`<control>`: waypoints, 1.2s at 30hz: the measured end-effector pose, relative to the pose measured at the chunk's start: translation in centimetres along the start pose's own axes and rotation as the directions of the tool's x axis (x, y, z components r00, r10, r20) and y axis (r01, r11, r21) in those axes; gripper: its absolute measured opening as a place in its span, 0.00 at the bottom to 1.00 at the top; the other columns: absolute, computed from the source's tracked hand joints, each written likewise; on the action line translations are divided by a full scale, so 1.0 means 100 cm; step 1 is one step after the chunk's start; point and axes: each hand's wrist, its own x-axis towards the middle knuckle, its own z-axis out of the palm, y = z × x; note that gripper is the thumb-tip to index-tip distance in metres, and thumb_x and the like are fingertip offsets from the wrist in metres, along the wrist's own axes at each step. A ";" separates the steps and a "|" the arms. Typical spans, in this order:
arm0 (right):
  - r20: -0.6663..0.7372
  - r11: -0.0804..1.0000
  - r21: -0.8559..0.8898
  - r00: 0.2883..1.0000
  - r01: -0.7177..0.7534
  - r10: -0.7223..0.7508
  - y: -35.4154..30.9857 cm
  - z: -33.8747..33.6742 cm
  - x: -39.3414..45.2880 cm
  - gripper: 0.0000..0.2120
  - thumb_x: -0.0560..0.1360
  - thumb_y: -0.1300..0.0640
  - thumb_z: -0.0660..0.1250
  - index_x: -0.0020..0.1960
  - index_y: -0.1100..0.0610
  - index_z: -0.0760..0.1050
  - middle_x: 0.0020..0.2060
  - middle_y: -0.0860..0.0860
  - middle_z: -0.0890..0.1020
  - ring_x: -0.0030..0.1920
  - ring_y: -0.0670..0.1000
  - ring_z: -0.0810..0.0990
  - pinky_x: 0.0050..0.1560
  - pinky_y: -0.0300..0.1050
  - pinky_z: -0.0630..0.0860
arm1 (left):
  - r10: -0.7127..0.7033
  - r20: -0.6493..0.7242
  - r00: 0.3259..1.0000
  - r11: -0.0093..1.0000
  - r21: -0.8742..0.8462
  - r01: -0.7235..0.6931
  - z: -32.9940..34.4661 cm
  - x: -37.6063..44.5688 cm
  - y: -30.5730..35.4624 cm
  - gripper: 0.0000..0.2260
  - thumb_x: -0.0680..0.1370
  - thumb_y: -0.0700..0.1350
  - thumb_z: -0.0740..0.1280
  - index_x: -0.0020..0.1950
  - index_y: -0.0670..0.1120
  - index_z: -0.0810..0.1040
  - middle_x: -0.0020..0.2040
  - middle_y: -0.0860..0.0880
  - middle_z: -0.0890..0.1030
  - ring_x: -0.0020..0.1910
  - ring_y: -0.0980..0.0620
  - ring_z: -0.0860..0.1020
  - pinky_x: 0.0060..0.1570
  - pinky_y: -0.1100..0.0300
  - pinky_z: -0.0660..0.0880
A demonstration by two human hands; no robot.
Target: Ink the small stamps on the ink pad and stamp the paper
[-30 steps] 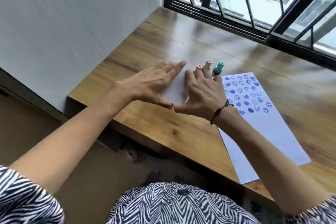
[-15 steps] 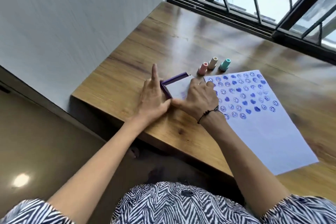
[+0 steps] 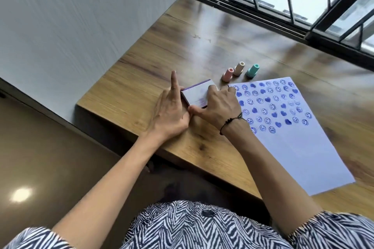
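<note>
A purple ink pad case (image 3: 195, 95) with a pale lid lies on the wooden table (image 3: 202, 46). My left hand (image 3: 170, 111) presses against its left side, index finger pointing up. My right hand (image 3: 218, 105) rests on its right side, fingers over the lid and thumb at the near edge. Three small stamps stand upright just behind: pink (image 3: 228, 74), beige (image 3: 239, 68) and teal (image 3: 252, 70). The white paper (image 3: 293, 137) lies to the right, its upper half covered with blue smiley and heart prints.
A grey wall runs along the table's left edge. A black-framed window (image 3: 283, 6) with bars borders the far side. The table's near edge is close to my body, with brown floor below on the left.
The ink pad's lid, seen raised half a second ago, now lies flat on the case. My hands have drawn in from lying flat over it to gripping its sides.
</note>
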 end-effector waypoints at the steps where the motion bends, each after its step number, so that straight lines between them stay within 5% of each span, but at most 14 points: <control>1: -0.001 1.000 0.001 1.000 -0.007 0.007 -0.001 0.000 0.000 0.29 0.68 0.38 0.65 0.51 0.64 0.70 0.49 0.66 0.78 0.52 0.61 0.71 0.53 0.53 0.65 | -0.001 -0.003 1.000 1.000 0.006 0.001 0.001 -0.001 0.000 0.46 0.68 0.42 0.68 0.70 0.42 0.35 0.62 0.44 0.73 0.56 0.41 0.70 0.58 0.47 0.69; 12: 0.025 0.997 -0.035 0.998 -0.065 0.066 -0.004 0.004 -0.002 0.34 0.68 0.36 0.64 0.58 0.65 0.68 0.54 0.67 0.75 0.57 0.63 0.69 0.56 0.54 0.68 | -0.035 0.065 0.997 0.999 0.024 0.034 0.001 -0.002 -0.001 0.52 0.65 0.52 0.70 0.70 0.45 0.32 0.64 0.45 0.71 0.57 0.44 0.68 0.57 0.55 0.64; 18: -0.061 0.999 -0.010 0.997 -0.045 0.044 -0.006 0.001 -0.005 0.27 0.68 0.39 0.64 0.50 0.63 0.69 0.48 0.67 0.78 0.51 0.64 0.73 0.49 0.53 0.69 | -0.069 0.015 0.997 0.997 0.032 0.069 0.003 0.000 0.000 0.47 0.68 0.52 0.67 0.71 0.43 0.35 0.61 0.44 0.72 0.56 0.44 0.67 0.58 0.51 0.67; 24: 0.006 0.997 0.020 0.997 -0.079 0.079 -0.006 0.003 -0.004 0.29 0.67 0.38 0.65 0.53 0.62 0.68 0.52 0.66 0.76 0.54 0.64 0.72 0.50 0.52 0.70 | -0.053 0.018 0.998 0.997 0.048 0.053 0.002 -0.001 0.000 0.46 0.69 0.49 0.68 0.71 0.41 0.35 0.61 0.43 0.72 0.55 0.42 0.69 0.56 0.52 0.67; 36: 0.105 0.999 -0.018 0.993 -0.042 0.044 -0.005 -0.001 -0.001 0.30 0.68 0.36 0.64 0.58 0.58 0.67 0.57 0.61 0.72 0.60 0.61 0.69 0.51 0.51 0.72 | -0.101 0.102 0.990 0.995 -0.013 0.103 0.000 -0.005 -0.003 0.52 0.63 0.58 0.68 0.70 0.49 0.31 0.66 0.46 0.70 0.60 0.47 0.66 0.56 0.63 0.60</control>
